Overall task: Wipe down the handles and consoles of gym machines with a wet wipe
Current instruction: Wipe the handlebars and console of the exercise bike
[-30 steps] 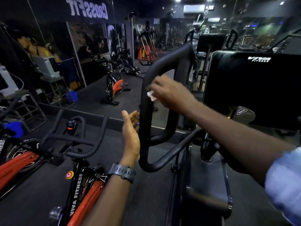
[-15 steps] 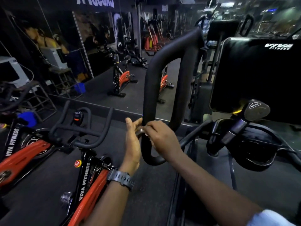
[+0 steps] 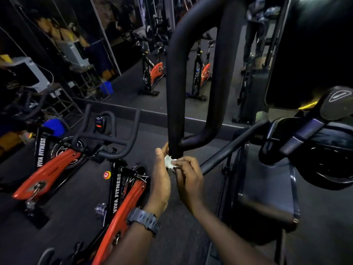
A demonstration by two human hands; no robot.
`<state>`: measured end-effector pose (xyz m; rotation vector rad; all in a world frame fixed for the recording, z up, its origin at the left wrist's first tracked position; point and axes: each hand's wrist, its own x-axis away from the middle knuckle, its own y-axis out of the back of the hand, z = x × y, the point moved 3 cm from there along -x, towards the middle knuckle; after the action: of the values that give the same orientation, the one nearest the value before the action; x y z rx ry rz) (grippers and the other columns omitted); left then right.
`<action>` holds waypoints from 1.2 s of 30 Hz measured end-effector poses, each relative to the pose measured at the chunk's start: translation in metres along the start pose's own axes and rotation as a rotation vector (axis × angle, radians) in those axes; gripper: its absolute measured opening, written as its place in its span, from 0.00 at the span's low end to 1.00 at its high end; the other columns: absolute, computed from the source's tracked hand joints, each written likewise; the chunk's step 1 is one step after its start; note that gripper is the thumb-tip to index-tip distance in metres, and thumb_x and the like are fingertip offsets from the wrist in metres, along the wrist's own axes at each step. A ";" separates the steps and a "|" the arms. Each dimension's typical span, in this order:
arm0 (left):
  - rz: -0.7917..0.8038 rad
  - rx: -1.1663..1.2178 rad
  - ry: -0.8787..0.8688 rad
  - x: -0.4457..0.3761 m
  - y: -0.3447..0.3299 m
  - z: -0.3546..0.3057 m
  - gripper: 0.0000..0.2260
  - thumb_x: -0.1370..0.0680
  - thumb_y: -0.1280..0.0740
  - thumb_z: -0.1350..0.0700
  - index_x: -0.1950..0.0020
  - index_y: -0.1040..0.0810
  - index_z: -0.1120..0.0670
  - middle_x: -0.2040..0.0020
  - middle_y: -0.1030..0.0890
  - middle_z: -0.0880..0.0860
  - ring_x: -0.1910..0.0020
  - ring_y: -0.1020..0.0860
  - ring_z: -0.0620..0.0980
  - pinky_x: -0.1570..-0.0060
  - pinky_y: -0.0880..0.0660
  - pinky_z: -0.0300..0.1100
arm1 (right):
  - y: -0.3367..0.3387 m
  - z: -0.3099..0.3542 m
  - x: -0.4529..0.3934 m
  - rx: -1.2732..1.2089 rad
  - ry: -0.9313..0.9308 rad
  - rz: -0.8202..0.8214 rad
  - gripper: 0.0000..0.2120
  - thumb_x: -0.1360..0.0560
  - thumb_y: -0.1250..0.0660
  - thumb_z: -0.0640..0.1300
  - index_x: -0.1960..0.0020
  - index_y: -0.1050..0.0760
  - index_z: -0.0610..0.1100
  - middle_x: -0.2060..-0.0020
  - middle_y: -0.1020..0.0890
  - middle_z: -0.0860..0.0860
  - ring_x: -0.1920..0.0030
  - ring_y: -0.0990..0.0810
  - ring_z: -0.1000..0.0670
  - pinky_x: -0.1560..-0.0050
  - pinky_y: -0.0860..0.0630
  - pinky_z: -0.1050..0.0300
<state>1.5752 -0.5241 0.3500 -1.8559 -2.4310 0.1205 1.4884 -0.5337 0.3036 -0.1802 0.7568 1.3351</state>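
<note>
Low on the machine, both hands meet at the bottom end of a black looped handle (image 3: 174,92), a thick padded bar that rises, curves over at the top and comes back down on the right. The right hand (image 3: 188,178) pinches a small crumpled white wet wipe (image 3: 169,162) between thumb and fingertips, pressing it against the lower end of the handle's left bar. The left hand (image 3: 161,180) stands edge-up just beside it, palm turned toward the wipe, fingers straight and unclenched, with the fingertips touching the bar; it grips nothing. A dark wristwatch (image 3: 144,220) sits on the left wrist.

To the left of the hands stands a red and black spin bike (image 3: 122,205) lettered VIVA FITNESS, its black handlebars (image 3: 107,134) carrying a small console (image 3: 99,122). A second red bike (image 3: 47,169) stands further left. To the right, a slim black bar (image 3: 235,144) runs diagonally from the handle toward the machine's dark body (image 3: 313,150), below a large black pad (image 3: 315,54). A mirrored wall (image 3: 118,44) behind reflects more bikes on the dark floor (image 3: 57,217).
</note>
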 end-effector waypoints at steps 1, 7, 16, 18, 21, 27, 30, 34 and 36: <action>-0.006 -0.008 0.008 0.001 0.000 0.004 0.29 0.18 0.52 0.33 0.27 0.27 0.48 0.32 0.21 0.48 0.29 0.26 0.49 0.27 0.35 0.52 | -0.004 -0.007 0.010 0.000 -0.042 0.018 0.08 0.21 0.38 0.40 0.49 0.20 0.42 0.50 0.24 0.50 0.51 0.24 0.55 0.50 0.30 0.68; -0.012 -0.016 0.000 0.006 -0.001 0.017 0.25 0.21 0.53 0.36 0.30 0.28 0.43 0.34 0.21 0.39 0.32 0.26 0.39 0.32 0.31 0.39 | 0.010 -0.082 0.012 0.124 -0.512 0.073 0.13 0.25 0.39 0.31 0.48 0.20 0.42 0.53 0.18 0.46 0.50 0.20 0.43 0.49 0.28 0.59; -0.107 0.027 0.030 0.002 -0.006 0.034 0.31 0.23 0.50 0.34 0.27 0.28 0.49 0.33 0.21 0.48 0.33 0.23 0.45 0.31 0.30 0.45 | 0.008 -0.079 0.029 0.307 -0.007 0.544 0.35 0.23 0.48 0.70 0.25 0.37 0.47 0.33 0.28 0.48 0.29 0.34 0.49 0.25 0.42 0.47; -0.114 0.016 0.032 0.002 -0.005 0.037 0.32 0.22 0.51 0.33 0.27 0.28 0.50 0.32 0.21 0.49 0.32 0.24 0.45 0.29 0.31 0.48 | 0.018 -0.088 0.018 0.487 0.057 0.641 0.43 0.30 0.48 0.78 0.27 0.36 0.48 0.34 0.28 0.47 0.30 0.34 0.47 0.24 0.44 0.46; -0.150 0.000 0.016 0.003 -0.001 0.040 0.34 0.22 0.50 0.29 0.30 0.24 0.50 0.35 0.19 0.52 0.33 0.23 0.50 0.30 0.31 0.53 | 0.000 -0.070 -0.014 0.145 -0.231 0.832 0.46 0.35 0.50 0.82 0.35 0.27 0.47 0.42 0.21 0.46 0.39 0.24 0.44 0.37 0.30 0.49; -0.287 0.019 -0.013 0.004 -0.001 0.040 0.47 0.30 0.47 0.20 0.25 0.32 0.54 0.33 0.21 0.48 0.34 0.24 0.40 0.35 0.29 0.40 | -0.020 -0.060 -0.050 -0.467 -0.642 0.977 0.49 0.41 0.48 0.84 0.38 0.25 0.48 0.38 0.20 0.46 0.36 0.23 0.47 0.33 0.28 0.48; -0.202 0.004 -0.001 0.008 -0.011 0.043 0.38 0.24 0.53 0.27 0.26 0.29 0.51 0.33 0.21 0.47 0.32 0.25 0.40 0.33 0.31 0.41 | -0.012 -0.070 -0.008 -0.118 -0.237 0.895 0.44 0.35 0.41 0.80 0.31 0.31 0.51 0.35 0.24 0.51 0.34 0.26 0.50 0.31 0.31 0.45; -0.219 0.134 0.144 0.010 -0.021 0.059 0.34 0.22 0.56 0.30 0.25 0.32 0.47 0.27 0.26 0.46 0.27 0.30 0.43 0.26 0.38 0.45 | 0.025 -0.119 0.017 0.513 0.218 0.754 0.46 0.26 0.40 0.69 0.20 0.50 0.44 0.24 0.40 0.44 0.22 0.47 0.46 0.21 0.57 0.48; -0.261 0.218 0.257 0.011 -0.022 0.070 0.31 0.20 0.58 0.32 0.30 0.28 0.47 0.28 0.26 0.49 0.29 0.28 0.47 0.26 0.37 0.47 | 0.030 -0.125 0.017 0.526 0.208 0.689 0.37 0.25 0.38 0.48 0.20 0.49 0.43 0.23 0.40 0.44 0.21 0.49 0.46 0.22 0.50 0.44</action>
<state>1.5433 -0.5200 0.2828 -1.3622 -2.3470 0.1164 1.4130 -0.5785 0.2082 0.4031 1.3988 1.7145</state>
